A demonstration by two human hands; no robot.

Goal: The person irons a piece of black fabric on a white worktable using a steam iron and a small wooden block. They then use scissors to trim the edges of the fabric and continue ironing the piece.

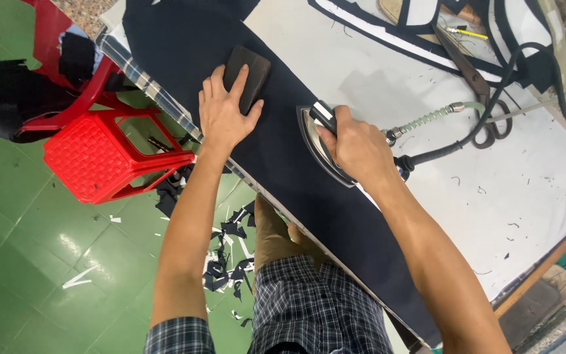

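A long strip of dark navy fabric lies along the near edge of a white padded table. My right hand grips the black handle of a steam iron, whose metal soleplate rests on the fabric. My left hand lies flat on the fabric with its fingers on a small dark rectangular block. A hose and a cable run from the back of the iron toward the right.
Large scissors and more navy pieces with white edging lie at the table's far side. A red plastic stool stands on the green floor at left. Dark fabric scraps litter the floor by my legs.
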